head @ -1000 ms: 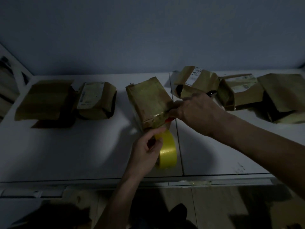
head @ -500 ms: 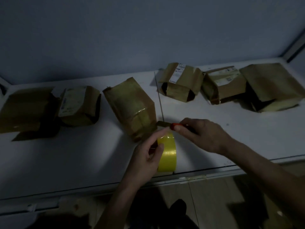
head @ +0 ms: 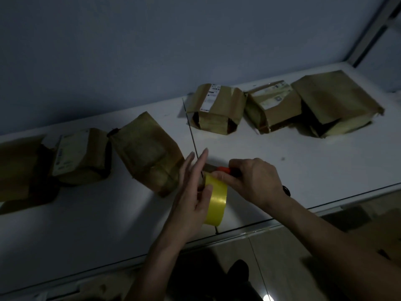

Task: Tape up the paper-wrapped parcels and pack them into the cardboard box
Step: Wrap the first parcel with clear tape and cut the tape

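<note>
You're at a long white worktop made of two panels with a dark seam between them, against a grey wall; lighting is poor, so fine detail is shaky. Six brown paper-wrapped parcels sit on it: three at the far right, well apart from your hands, two at the far left, and the one you're working, the tall brown paper parcel lying tilted left of the seam, its near end just beside your left hand. No cardboard box is visible, so packing hasn't started from what I can see. Judged step: you're cutting the tape strip that runs from the parcel's near end back to the roll. Your left hand has its thumb pressed on the yellow roll of packing tape, which stands on edge at the seam near the front edge; its other fingers are straight and spread, pointing up beside the parcel. Your right hand is curled round the orange-handled utility knife, blade end pointing left over the top of the roll. I can't tell whether the blade is touching tape. Next move, as I read it: keep the strip taut, cut clear of the left fingertips, then press the loose end down on the paper.
</note>
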